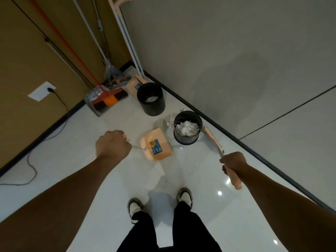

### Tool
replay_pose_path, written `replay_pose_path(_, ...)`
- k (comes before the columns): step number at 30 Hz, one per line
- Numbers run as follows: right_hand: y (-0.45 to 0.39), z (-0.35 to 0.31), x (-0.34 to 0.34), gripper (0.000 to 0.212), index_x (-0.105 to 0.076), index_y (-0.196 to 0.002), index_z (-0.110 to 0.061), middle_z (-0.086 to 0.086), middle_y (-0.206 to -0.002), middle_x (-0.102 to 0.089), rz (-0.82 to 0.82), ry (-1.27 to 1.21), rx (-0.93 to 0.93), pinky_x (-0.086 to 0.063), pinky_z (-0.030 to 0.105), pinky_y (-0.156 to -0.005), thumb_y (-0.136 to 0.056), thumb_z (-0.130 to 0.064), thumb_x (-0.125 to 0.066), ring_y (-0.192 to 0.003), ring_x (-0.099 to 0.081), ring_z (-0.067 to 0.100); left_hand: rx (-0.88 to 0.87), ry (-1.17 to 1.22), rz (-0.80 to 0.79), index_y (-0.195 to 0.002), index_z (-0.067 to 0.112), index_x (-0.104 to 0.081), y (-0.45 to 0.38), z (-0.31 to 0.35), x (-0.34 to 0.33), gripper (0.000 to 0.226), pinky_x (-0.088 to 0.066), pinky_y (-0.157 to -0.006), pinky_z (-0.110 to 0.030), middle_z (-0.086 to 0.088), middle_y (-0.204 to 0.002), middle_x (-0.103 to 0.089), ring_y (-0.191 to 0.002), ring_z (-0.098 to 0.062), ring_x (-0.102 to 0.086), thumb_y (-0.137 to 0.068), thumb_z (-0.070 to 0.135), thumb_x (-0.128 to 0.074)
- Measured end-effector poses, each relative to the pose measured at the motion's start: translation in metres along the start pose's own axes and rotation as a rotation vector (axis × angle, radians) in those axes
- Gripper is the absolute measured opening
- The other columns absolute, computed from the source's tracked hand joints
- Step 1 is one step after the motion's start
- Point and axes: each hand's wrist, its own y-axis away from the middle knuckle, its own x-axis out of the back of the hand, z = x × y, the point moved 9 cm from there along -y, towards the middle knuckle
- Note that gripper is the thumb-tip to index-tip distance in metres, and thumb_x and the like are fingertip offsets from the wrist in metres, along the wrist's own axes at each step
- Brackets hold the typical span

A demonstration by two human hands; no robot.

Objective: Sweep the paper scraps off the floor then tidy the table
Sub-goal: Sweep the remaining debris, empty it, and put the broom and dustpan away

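Bins [187, 127] ahead — spare brooms [109, 99] cornered

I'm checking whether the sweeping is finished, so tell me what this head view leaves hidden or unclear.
- Dustpan contents: its inside faces away, so any scraps in it are hidden.
- Far bin: something pale at the bottom, too dim to identify.
- Scraps beside the near bin: too small to count.
- Broom head: partly behind the near bin.
- The table: outside the frame.
- Floor behind the person: cut off by the bottom edge.
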Motion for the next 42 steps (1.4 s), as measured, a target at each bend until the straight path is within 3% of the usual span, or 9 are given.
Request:
replay_pose_path(3, -0.023, 0.001, -0.006, 0.017, -0.06, -0.104, 0.007, 0.022, -0.079, -0.069, 0.002, 0.096, 0.002, -0.053, 0.029, -0.046, -0.089, -0.003, -0.063, -0.054, -0.065, 0.026, 0.001, -0.029, -0.062, -0.081, 0.017, -0.062, 0.011, 0.006, -0.038, 0.01, -0.044, -0.066, -0.029, -0.01, -0.086, -0.067, -0.078, -0.032, -0.063, -0.079, 0.023, -0.054)
replay_pose_path(7, -0.031, 0.022, -0.02, 0.008, -0.058, -0.089, 0.004, 0.02, -0.074, -0.068, 0.007, 0.254, -0.062, -0.057, 0.031, -0.046, -0.09, -0.003, -0.061, -0.046, -0.064, 0.024, 0.042, -0.031, -0.134, -0.085, 0.017, -0.062, 0.021, 0.006, -0.076, 0.01, -0.045, -0.069, -0.029, -0.01, -0.09, -0.067, -0.083, -0.034, -0.063, -0.079, 0.021, -0.055)
replay_pose_path(12, 0.012, 0.073, -0.046, 0.009, -0.063, -0.094, 0.006, 0.018, -0.066, -0.065, -0.137, 0.333, -0.145, -0.049, 0.026, -0.04, -0.088, 0.0, -0.061, -0.039, -0.059, 0.022, 0.095, 0.034, -0.136, -0.091, 0.014, -0.065, 0.007, -0.005, -0.085, 0.016, -0.05, -0.076, -0.033, -0.014, -0.097, -0.068, -0.089, -0.037, -0.064, -0.08, 0.023, -0.058)
replay_pose_path(18, 0.071, 0.095, -0.075, 0.017, -0.06, -0.069, -0.004, 0.012, -0.055, -0.052, -0.22, 0.164, -0.169, -0.041, 0.024, -0.043, -0.085, 0.0, -0.056, -0.036, -0.047, 0.021, 0.084, 0.075, -0.158, -0.102, 0.014, -0.066, 0.006, -0.004, -0.088, 0.024, -0.05, -0.079, -0.032, -0.013, -0.104, -0.067, -0.096, -0.034, -0.064, -0.08, 0.024, -0.062)
replay_pose_path(26, 0.098, 0.073, -0.067, 0.016, -0.061, -0.075, 0.001, 0.012, -0.052, -0.053, -0.134, 0.046, -0.142, -0.042, 0.022, -0.038, -0.089, 0.004, -0.056, -0.033, -0.049, 0.021, -0.074, 0.037, -0.119, -0.092, 0.016, -0.064, 0.007, 0.009, -0.07, 0.017, -0.043, -0.067, -0.027, -0.008, -0.094, -0.066, -0.082, -0.028, -0.061, -0.079, 0.027, -0.062)
replay_pose_path(31, 0.111, 0.088, -0.052, 0.015, -0.057, -0.069, -0.002, 0.01, -0.051, -0.052, -0.1, -0.022, -0.172, -0.041, 0.022, -0.04, -0.084, 0.002, -0.056, -0.035, -0.048, 0.021, -0.099, 0.027, -0.139, -0.097, 0.015, -0.064, 0.006, 0.015, -0.072, 0.02, -0.046, -0.07, -0.029, -0.009, -0.098, -0.066, -0.085, -0.028, -0.061, -0.081, 0.026, -0.061)
replay_pose_path(37, 0.08, 0.091, -0.049, 0.009, -0.066, -0.091, 0.006, 0.016, -0.064, -0.059, -0.027, -0.08, -0.189, -0.046, 0.024, -0.042, -0.089, 0.001, -0.059, -0.042, -0.054, 0.021, 0.032, 0.082, -0.155, -0.098, 0.013, -0.064, 0.016, 0.003, -0.08, 0.022, -0.049, -0.076, -0.032, -0.012, -0.103, -0.066, -0.094, -0.033, -0.064, -0.08, 0.024, -0.058)
replay_pose_path(42, 0.07, 0.093, -0.1, 0.007, -0.063, -0.088, 0.007, 0.015, -0.06, -0.058, -0.14, -0.073, -0.237, -0.044, 0.023, -0.039, -0.088, 0.001, -0.06, -0.039, -0.053, 0.021, 0.127, 0.111, -0.128, -0.096, 0.014, -0.067, 0.016, -0.028, -0.087, 0.02, -0.05, -0.074, -0.032, -0.012, -0.101, -0.068, -0.091, -0.033, -0.065, -0.083, 0.028, -0.06)
